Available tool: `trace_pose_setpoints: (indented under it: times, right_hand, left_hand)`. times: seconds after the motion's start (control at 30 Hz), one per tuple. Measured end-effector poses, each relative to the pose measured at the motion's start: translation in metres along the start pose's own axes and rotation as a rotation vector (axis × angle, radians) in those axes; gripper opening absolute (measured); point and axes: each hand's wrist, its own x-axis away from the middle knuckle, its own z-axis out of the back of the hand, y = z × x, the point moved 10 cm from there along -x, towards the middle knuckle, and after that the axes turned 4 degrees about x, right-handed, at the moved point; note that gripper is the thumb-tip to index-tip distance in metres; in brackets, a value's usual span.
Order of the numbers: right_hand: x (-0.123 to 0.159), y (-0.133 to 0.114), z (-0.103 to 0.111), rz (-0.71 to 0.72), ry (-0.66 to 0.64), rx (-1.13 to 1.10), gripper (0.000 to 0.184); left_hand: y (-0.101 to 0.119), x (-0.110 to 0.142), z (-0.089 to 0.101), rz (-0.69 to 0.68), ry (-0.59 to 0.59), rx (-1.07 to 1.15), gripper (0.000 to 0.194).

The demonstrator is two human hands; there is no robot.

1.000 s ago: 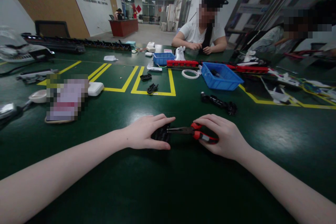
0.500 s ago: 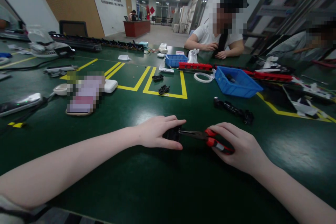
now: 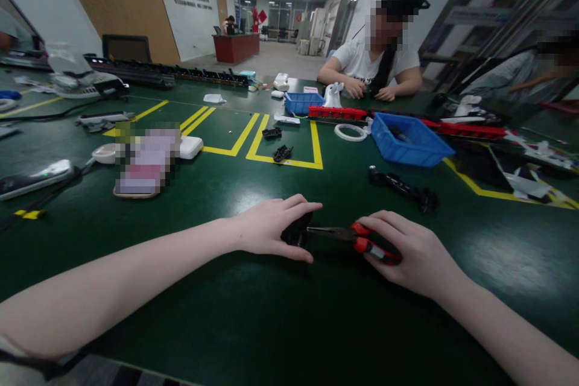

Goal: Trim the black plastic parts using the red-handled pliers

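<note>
My left hand [image 3: 275,228] is closed around a small black part [image 3: 297,233], thumb on the near side and fingers on the far side. Much of that part is hidden by the hand, and its kind I cannot make out. My right hand [image 3: 409,250] grips red-and-black needle-nose pliers [image 3: 355,235] by the handles. The long jaws point left, and their tips touch the right side of the black part. Both hands are low over the green table [image 3: 280,319].
Beyond the right hand lies a black jointed piece [image 3: 402,188], with a blue bin [image 3: 409,142] behind it. Two small black parts [image 3: 283,153] lie inside yellow tape. A phone [image 3: 148,163] rests at left. Across the table sits a person [image 3: 375,60] with a dark object.
The pliers and my right hand have shifted very slightly left. The black part in my left hand looks tilted a little differently. Across the table, the person's hands have moved.
</note>
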Motion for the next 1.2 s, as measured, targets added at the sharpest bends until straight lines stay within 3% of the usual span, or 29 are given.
trace_pose_setpoints:
  times: [0.23,0.5,0.73,0.8,0.9,1.03,1.1,1.2]
  right_hand:
    - [-0.007,0.003,-0.009,-0.079,-0.090,-0.041,0.037]
    - [-0.008,0.004,-0.016,-0.130,-0.194,-0.086,0.049]
    - [-0.010,0.004,0.002,-0.140,-0.111,-0.117,0.048]
    - [-0.005,0.029,0.017,-0.180,-0.015,-0.094,0.037]
    - [0.021,0.099,0.038,-0.393,0.138,0.022,0.031]
    - [0.071,0.190,0.022,-0.679,0.050,0.042,0.041]
    - [0.085,0.212,0.012,-0.731,0.033,0.012,0.039]
    - [0.091,0.222,0.003,-0.767,0.023,-0.027,0.032]
  left_hand:
    - [0.002,-0.001,0.006,0.013,0.058,-0.041,0.074]
    - [-0.001,-0.001,-0.003,0.033,0.001,-0.086,0.067]
    - [0.006,0.001,0.000,0.077,-0.011,-0.097,0.063]
    - [0.008,0.001,0.000,0.081,-0.021,-0.096,0.063]
    - [0.007,0.001,-0.002,0.096,-0.025,-0.096,0.063]
    - [0.002,0.003,-0.006,0.095,-0.015,-0.086,0.065]
    - [-0.001,0.004,-0.006,0.095,0.011,-0.068,0.066]
    - [-0.002,0.005,-0.004,0.082,0.049,-0.048,0.065]
